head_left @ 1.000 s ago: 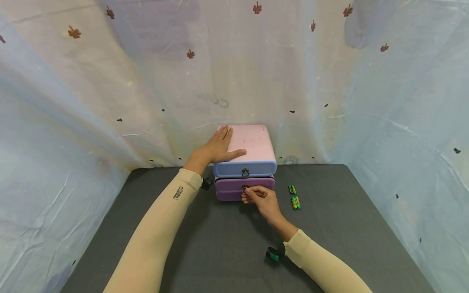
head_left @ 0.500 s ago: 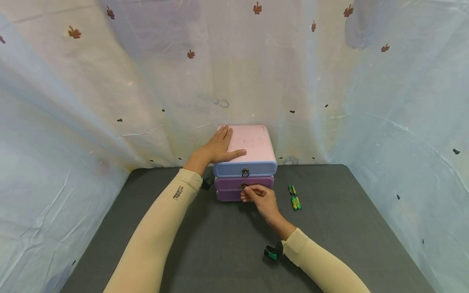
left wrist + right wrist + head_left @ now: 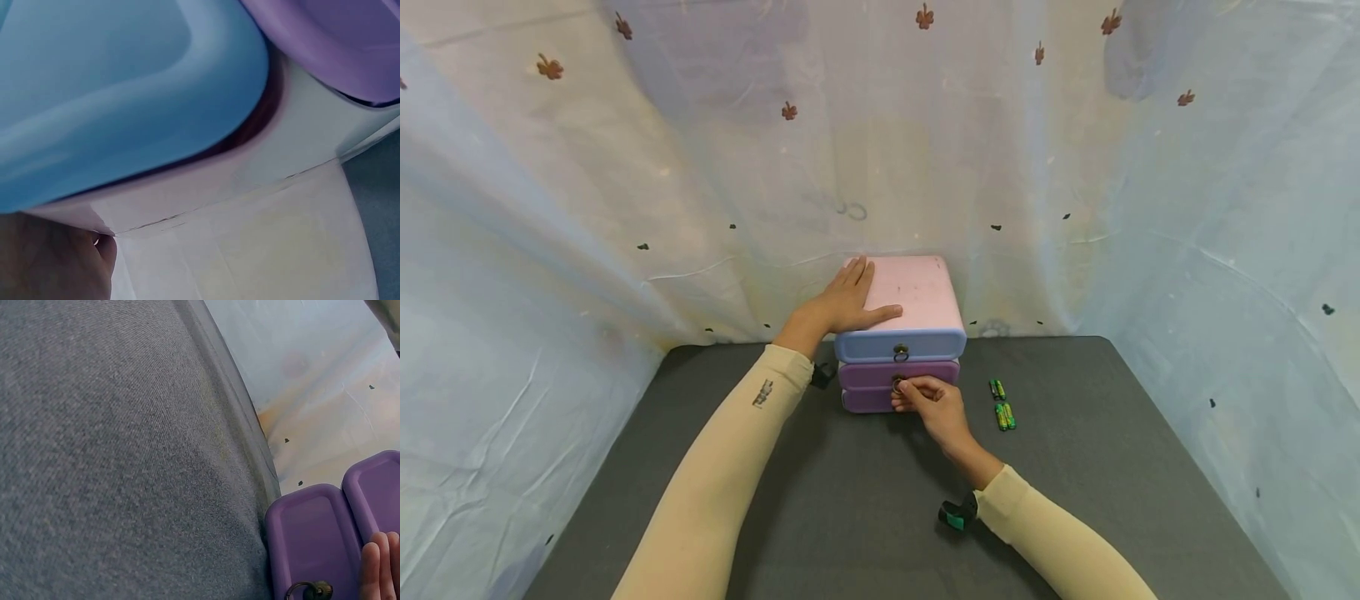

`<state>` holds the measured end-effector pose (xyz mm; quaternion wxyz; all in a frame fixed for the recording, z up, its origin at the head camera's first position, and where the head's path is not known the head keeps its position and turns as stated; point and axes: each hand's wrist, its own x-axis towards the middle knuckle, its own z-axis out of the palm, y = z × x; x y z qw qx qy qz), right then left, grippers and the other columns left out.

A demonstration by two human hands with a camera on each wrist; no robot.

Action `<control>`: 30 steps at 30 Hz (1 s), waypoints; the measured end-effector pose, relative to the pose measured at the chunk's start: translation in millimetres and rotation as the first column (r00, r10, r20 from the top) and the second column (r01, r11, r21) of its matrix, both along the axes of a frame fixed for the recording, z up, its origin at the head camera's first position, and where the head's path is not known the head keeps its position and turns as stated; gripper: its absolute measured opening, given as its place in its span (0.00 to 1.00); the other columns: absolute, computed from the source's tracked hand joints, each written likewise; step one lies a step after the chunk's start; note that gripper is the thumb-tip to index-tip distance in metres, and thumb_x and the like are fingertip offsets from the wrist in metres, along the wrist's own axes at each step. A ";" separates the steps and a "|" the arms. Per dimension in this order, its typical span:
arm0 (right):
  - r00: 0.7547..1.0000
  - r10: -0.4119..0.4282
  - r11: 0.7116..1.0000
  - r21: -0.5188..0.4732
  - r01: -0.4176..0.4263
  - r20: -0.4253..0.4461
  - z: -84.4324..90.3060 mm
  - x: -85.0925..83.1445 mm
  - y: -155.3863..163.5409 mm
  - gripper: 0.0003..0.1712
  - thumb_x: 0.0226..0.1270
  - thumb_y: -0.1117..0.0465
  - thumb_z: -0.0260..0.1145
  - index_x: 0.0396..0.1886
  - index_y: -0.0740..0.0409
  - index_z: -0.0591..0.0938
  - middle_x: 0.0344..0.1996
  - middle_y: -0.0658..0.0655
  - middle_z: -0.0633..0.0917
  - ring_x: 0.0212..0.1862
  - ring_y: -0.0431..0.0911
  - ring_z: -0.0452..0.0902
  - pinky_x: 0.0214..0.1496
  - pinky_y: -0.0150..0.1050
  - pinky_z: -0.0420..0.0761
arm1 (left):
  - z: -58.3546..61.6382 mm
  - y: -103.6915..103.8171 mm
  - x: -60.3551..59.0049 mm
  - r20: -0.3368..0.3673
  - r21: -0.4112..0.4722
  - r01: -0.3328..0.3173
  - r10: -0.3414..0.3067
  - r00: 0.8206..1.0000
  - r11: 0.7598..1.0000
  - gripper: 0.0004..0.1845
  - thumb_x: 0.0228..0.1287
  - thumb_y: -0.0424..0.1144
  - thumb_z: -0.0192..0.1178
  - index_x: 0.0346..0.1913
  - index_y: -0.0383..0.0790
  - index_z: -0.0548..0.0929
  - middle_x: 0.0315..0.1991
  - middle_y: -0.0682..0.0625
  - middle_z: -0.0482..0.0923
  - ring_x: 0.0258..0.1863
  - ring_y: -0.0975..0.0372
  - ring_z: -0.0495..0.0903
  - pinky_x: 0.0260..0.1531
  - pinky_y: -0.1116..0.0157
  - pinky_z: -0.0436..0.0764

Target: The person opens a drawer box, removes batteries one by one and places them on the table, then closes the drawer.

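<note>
The purple middle drawer (image 3: 859,374) has slid in a little since one second ago. Back then a dark gap showed above its front, and now that gap is gone from the head view. The hands are in almost the same spots as before.

The right hand (image 3: 942,412) is in front of the drawer box (image 3: 936,275). Its grip pinches the little metal ring (image 3: 897,382) on the middle drawer between the thumb and finger. The left hand (image 3: 842,307) lies flat on the pink top (image 3: 917,296) of the drawer box, with its fingers straight and its thumb spread out wide. It looks like it is there to hold the box still.

The middle drawer sits in the drawer box, under the blue drawer (image 3: 865,346) and above the purple bottom drawer (image 3: 865,403). I think the pushing in is done, or very nearly done. The left wrist view is too close to be sure: thin dark lines show behind the blue front and a purple corner, so a drawer may stick out a tiny bit.

What seems left is small: maybe one last push, then letting go of the ring. Two pairs of green batteries (image 3: 1002,417) lie on the gray surface (image 3: 850,508), to the right of the drawer box, with no hand touching them.
</note>
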<state>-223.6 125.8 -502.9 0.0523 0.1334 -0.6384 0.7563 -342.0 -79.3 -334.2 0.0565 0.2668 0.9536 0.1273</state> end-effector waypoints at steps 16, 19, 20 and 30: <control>1.000 -0.014 1.000 0.006 0.014 -0.015 1.4 -3.2 0.0 0.13 0.80 0.68 0.66 0.49 0.78 0.87 0.42 0.78 0.89 0.38 0.53 0.93 0.45 0.51 0.92 | -5.5 1.0 -10.2 0.031 -0.023 -0.017 0.018 0.999 1.000 0.62 0.73 0.78 0.45 0.86 0.37 0.30 0.87 0.40 0.21 0.86 0.51 0.21 0.85 0.54 0.32; 1.000 -0.015 1.000 -0.001 0.015 -0.012 2.0 -2.9 -0.5 0.13 0.80 0.68 0.66 0.49 0.79 0.87 0.42 0.78 0.89 0.38 0.53 0.93 0.45 0.49 0.93 | -1.4 1.2 -5.1 0.031 -0.012 -0.009 0.009 0.999 1.000 0.63 0.73 0.79 0.45 0.87 0.36 0.31 0.87 0.39 0.22 0.86 0.50 0.22 0.85 0.53 0.32; 1.000 -0.016 1.000 -0.002 0.016 -0.011 2.2 -2.8 -0.7 0.13 0.80 0.69 0.66 0.49 0.79 0.87 0.42 0.78 0.89 0.38 0.53 0.93 0.45 0.49 0.93 | -0.4 1.3 -3.9 0.030 -0.012 -0.008 0.008 1.000 1.000 0.63 0.73 0.78 0.45 0.86 0.36 0.31 0.87 0.39 0.22 0.86 0.50 0.22 0.85 0.53 0.31; 0.999 -0.027 1.000 0.005 0.026 0.021 -2.8 -0.6 -1.8 0.13 0.79 0.68 0.68 0.50 0.78 0.86 0.42 0.76 0.90 0.38 0.50 0.93 0.45 0.47 0.92 | -1.8 0.9 -3.5 0.019 -0.012 -0.007 0.007 1.000 1.000 0.64 0.72 0.80 0.43 0.86 0.35 0.31 0.87 0.39 0.22 0.86 0.50 0.23 0.86 0.53 0.33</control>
